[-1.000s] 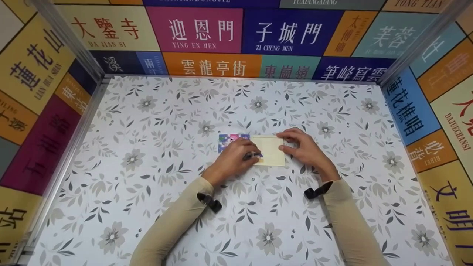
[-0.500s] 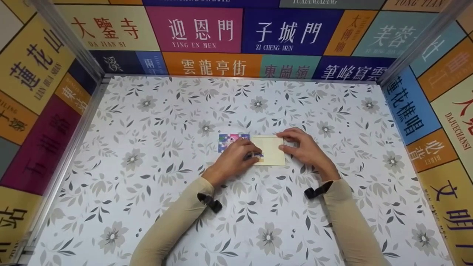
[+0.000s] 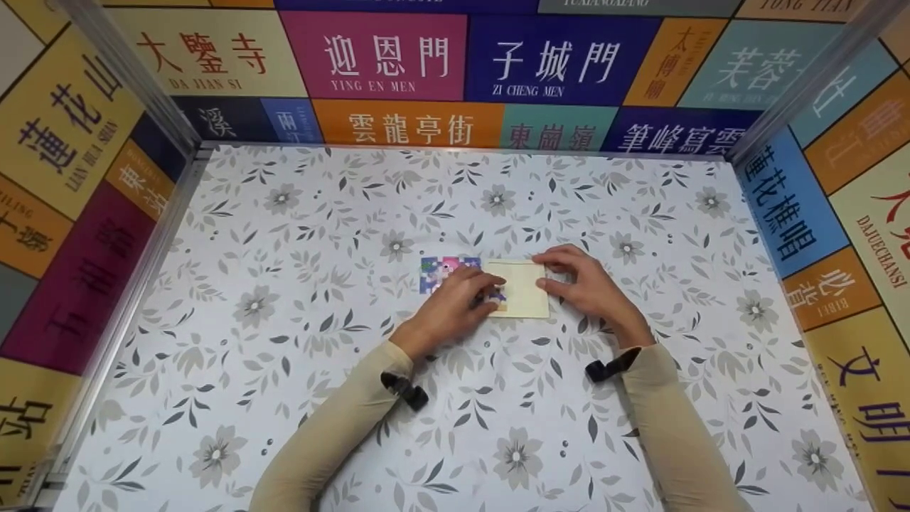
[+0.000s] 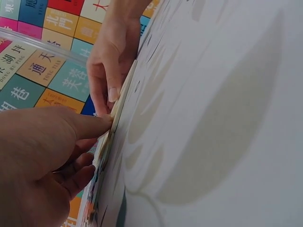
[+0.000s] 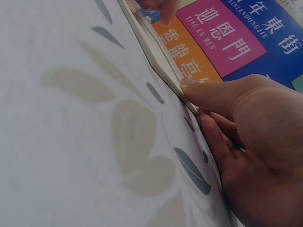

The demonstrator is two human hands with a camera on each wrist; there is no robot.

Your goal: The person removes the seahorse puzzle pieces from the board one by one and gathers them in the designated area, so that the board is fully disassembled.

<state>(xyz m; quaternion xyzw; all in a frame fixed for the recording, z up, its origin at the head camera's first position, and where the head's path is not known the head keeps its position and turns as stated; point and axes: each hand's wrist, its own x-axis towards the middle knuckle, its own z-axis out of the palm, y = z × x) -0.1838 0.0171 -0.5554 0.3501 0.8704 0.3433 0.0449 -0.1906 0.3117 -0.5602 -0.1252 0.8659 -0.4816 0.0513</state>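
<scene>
In the head view, a cream jigsaw tray point(image 3: 527, 293) lies flat at the middle of the table. My left hand point(image 3: 449, 302) reaches over its left side, thumb and index finger pinching a small blue and yellow jigsaw piece point(image 3: 499, 300) at the lower left corner. Under and behind that hand is a colourful picture puzzle point(image 3: 431, 266), partly hidden. My right hand point(image 3: 586, 284) holds the tray's upper right edge. The right wrist view shows the right thumb point(image 5: 208, 93) on the tray's rim point(image 5: 163, 66). The left wrist view shows the left thumb point(image 4: 92, 125) pressing at the tray's edge.
A white floral cloth point(image 3: 341, 427) covers the table. Panels with large printed characters point(image 3: 387, 60) stand along the back and both sides, framed by metal rails point(image 3: 170, 171). Each wrist wears a black camera strap.
My left index finger lifts and straightens slightly, and more of the small jigsaw piece shows under it. The right hand and the tray stay where they were.
</scene>
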